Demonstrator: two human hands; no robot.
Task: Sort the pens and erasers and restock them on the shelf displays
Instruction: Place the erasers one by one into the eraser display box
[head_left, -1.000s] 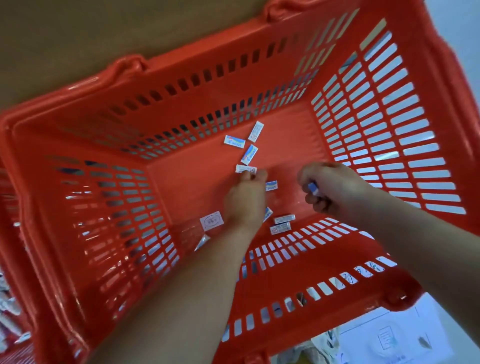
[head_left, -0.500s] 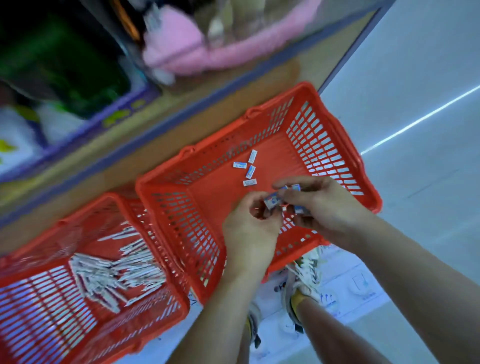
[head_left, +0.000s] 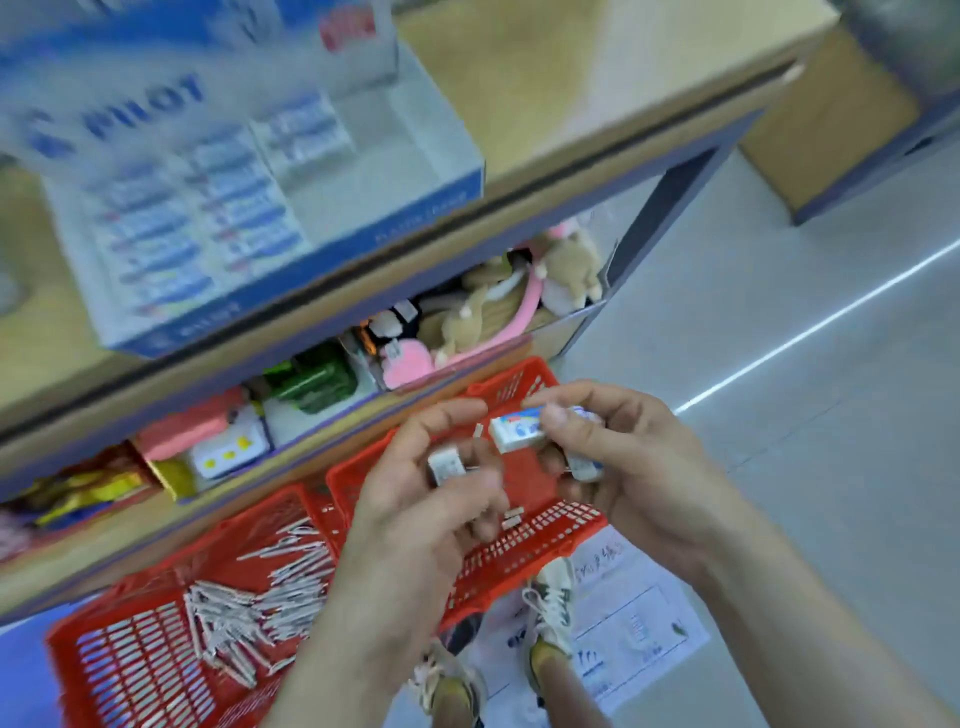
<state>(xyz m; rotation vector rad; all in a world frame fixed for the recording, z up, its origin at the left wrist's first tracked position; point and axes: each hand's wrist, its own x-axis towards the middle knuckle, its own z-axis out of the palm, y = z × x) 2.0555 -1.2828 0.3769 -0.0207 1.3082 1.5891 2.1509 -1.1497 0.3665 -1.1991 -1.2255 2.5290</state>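
Observation:
My right hand (head_left: 618, 457) pinches a white eraser (head_left: 517, 430) with a blue-printed sleeve between thumb and fingers, and more erasers (head_left: 584, 465) sit in its palm. My left hand (head_left: 431, 499) curls round a small white eraser (head_left: 445, 466). Both hands are raised above the red eraser basket (head_left: 540, 540) on the floor, where a few erasers (head_left: 511, 518) lie. A second red basket (head_left: 135, 649) to the left holds several white pens (head_left: 260, 597). A blue and white Pilot display box (head_left: 218, 208) with rows of erasers stands on the shelf at upper left.
The wooden shelf (head_left: 571, 104) has bare room right of the display box. The tier below holds plush toys (head_left: 519, 296), green packs (head_left: 317, 382) and other goods. My feet (head_left: 550, 603) stand on a printed paper sheet (head_left: 634, 623) on the grey floor.
The view swung up from inside the basket to the shelf. Both hands rose out of the basket carrying erasers, and now sit higher and closer to the shelf.

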